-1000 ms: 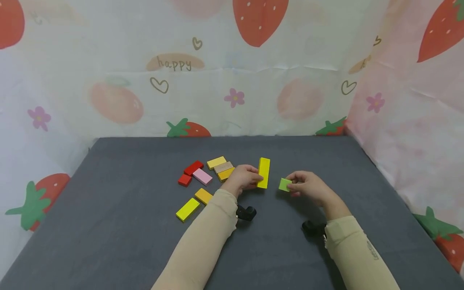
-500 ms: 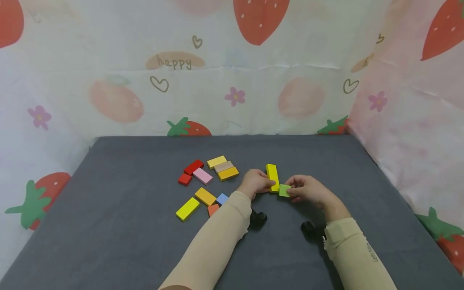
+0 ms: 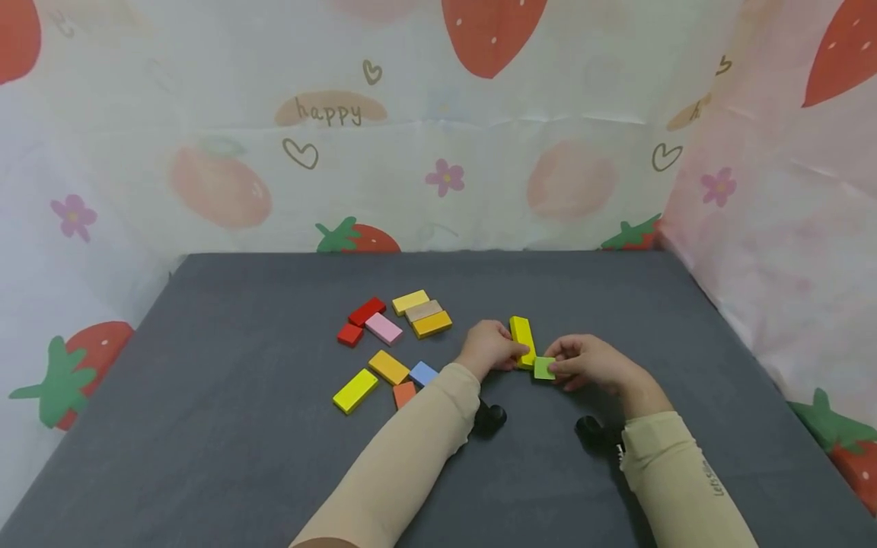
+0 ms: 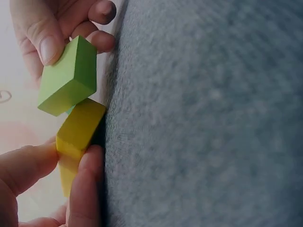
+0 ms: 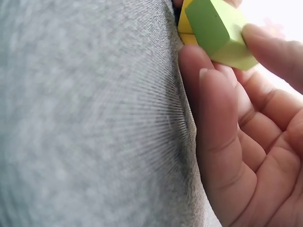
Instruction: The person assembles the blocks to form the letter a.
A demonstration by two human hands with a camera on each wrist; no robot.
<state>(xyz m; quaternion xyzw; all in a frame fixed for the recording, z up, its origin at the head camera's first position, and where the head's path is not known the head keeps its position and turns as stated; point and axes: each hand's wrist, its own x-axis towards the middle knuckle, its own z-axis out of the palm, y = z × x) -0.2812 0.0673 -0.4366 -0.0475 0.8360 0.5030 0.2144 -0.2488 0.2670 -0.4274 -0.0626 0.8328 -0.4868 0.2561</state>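
My left hand point(image 3: 489, 348) pinches a long yellow block point(image 3: 522, 333) near its front end, thumb on one side and fingers on the other. Opposite it, my right hand point(image 3: 594, 365) pinches a light green block point(image 3: 543, 368) between thumb and fingers. The green block's corner meets the near right end of the yellow one in the head view. Seen from the left wrist, the green block point(image 4: 59, 82) sits tilted, right at the end of the yellow block point(image 4: 81, 124), close over the dark cloth. Part of the yellow block hides behind the green one in the right wrist view.
Left of my hands lie loose blocks on the grey cloth point(image 3: 205, 457): red point(image 3: 367, 312), pink point(image 3: 384, 329), tan point(image 3: 423, 311), amber point(image 3: 389, 367), bright yellow point(image 3: 355, 391), blue point(image 3: 422, 373) and orange point(image 3: 404, 394) among them. A strawberry-print curtain point(image 3: 479, 221) stands behind.
My left hand has moved right and nearer with the long yellow block, bringing it from apart to against the green block. My right hand has shifted slightly toward me, keeping the green block.
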